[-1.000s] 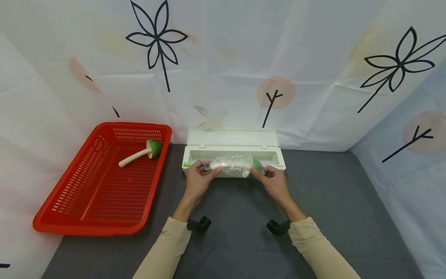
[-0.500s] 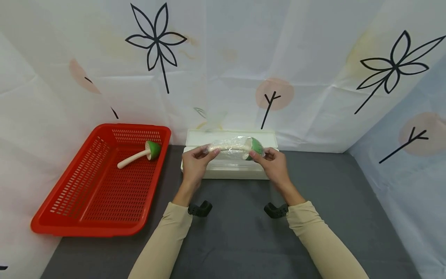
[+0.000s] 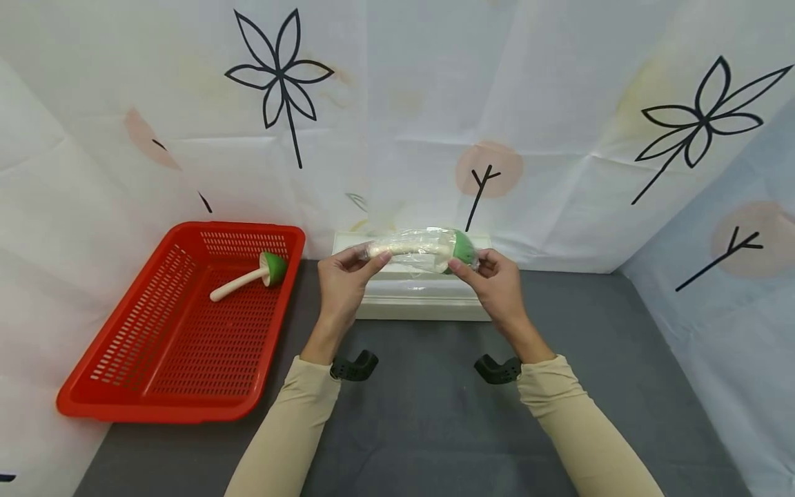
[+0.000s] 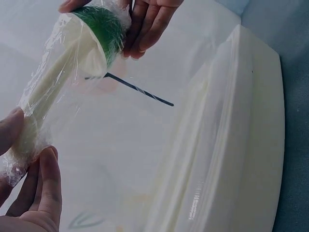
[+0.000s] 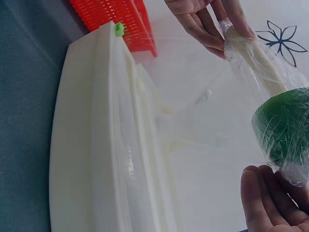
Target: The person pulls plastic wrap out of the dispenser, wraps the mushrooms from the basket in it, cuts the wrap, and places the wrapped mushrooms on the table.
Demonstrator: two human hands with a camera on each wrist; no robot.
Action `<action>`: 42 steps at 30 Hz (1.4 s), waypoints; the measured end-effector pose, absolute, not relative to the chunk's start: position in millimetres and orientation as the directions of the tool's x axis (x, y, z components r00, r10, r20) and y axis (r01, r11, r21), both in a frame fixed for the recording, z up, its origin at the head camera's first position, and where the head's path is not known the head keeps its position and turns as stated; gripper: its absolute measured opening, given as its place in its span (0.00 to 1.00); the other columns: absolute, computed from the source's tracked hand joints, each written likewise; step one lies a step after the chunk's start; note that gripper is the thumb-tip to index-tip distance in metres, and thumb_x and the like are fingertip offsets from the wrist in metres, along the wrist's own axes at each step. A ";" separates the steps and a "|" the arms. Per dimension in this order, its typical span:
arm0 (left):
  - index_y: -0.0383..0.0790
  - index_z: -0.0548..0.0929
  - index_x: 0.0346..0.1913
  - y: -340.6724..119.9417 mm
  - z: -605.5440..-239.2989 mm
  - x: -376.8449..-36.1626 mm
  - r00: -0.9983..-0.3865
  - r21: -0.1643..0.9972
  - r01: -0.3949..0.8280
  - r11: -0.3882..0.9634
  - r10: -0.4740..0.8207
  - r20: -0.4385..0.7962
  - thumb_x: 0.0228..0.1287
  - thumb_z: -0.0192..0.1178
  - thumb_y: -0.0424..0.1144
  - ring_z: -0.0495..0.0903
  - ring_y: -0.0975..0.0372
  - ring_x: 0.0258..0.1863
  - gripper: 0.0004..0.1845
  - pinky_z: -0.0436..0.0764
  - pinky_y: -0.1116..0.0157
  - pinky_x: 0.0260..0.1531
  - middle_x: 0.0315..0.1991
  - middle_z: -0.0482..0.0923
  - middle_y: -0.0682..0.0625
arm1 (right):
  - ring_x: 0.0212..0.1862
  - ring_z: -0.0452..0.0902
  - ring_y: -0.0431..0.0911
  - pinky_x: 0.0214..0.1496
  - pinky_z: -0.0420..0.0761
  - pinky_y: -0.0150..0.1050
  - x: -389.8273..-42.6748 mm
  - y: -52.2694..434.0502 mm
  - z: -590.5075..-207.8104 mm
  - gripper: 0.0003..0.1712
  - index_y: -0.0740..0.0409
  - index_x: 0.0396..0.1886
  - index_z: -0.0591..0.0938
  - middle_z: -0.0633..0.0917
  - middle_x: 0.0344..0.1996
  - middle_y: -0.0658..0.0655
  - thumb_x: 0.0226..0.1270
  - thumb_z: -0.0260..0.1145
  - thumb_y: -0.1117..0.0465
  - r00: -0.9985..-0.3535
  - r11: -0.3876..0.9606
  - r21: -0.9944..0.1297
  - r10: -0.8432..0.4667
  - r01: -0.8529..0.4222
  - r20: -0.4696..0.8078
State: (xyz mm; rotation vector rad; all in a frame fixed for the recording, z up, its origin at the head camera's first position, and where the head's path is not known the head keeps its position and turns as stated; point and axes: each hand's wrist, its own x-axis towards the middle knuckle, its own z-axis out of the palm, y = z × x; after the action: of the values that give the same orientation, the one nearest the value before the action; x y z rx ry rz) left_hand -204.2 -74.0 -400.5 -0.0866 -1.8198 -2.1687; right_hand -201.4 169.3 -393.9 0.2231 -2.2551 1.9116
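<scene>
A toy mushroom with a green cap and pale stem (image 3: 413, 247), wrapped in clear cling film, is held level above a white cling film box (image 3: 422, 310). My left hand (image 3: 340, 284) pinches the film-covered stem end between thumb and fingers. At the other end, my right hand (image 3: 499, 284) pinches the wrap at the cap. Bunched film shows at the stem tip in the left wrist view and below the green cap (image 5: 284, 126) in the right wrist view. The box's raised lid is partly hidden behind the mushroom.
To the left stands a red perforated basket (image 3: 273, 366) holding a second green-capped mushroom (image 3: 239, 284), unwrapped. A small green tab (image 5: 119, 29) sits at the box's end. Behind the grey table (image 3: 422, 421) hangs a white printed cloth (image 3: 397, 103).
Both hands have lifted the wrapped mushroom up and away from the box opening, to in front of the raised lid. The basket and the box have stayed put.
</scene>
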 end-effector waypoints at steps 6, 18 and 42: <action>0.26 0.87 0.50 -72.2 -393.1 -198.8 -0.947 0.938 0.292 -0.186 -0.193 0.256 0.54 0.76 0.26 0.87 0.63 0.33 0.18 0.85 0.65 0.41 0.31 0.86 0.51 | 0.40 0.85 0.41 0.46 0.83 0.33 -197.4 169.8 -388.1 0.17 0.72 0.50 0.79 0.85 0.39 0.53 0.68 0.71 0.65 -0.973 0.105 -0.968 -0.008 -0.228 0.229; 0.26 0.88 0.45 -69.0 -381.3 -184.8 -0.938 0.926 0.328 -0.186 -0.182 0.296 0.54 0.76 0.26 0.87 0.62 0.33 0.15 0.85 0.65 0.40 0.30 0.87 0.51 | 0.33 0.81 0.39 0.40 0.81 0.31 -182.9 172.9 -378.3 0.06 0.66 0.37 0.77 0.83 0.32 0.51 0.69 0.67 0.70 -0.965 0.061 -0.963 -0.011 -0.261 0.261; 0.43 0.79 0.17 -82.3 -439.6 -119.1 -0.995 0.898 -0.103 0.427 -0.026 -0.101 0.63 0.69 0.56 0.80 0.57 0.19 0.25 0.73 0.63 0.22 0.17 0.81 0.54 | 0.34 0.87 0.58 0.39 0.86 0.49 -125.2 182.2 -435.5 0.37 0.54 0.07 0.67 0.76 0.12 0.52 0.76 0.60 0.41 -0.935 0.429 -0.879 -0.177 0.209 -0.308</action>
State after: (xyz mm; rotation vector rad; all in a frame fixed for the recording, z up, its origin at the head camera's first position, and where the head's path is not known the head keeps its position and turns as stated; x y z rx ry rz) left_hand -119.1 -82.3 -439.6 0.1228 -2.7131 -1.7165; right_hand -125.2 182.2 -435.5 -0.0339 -2.9423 1.9041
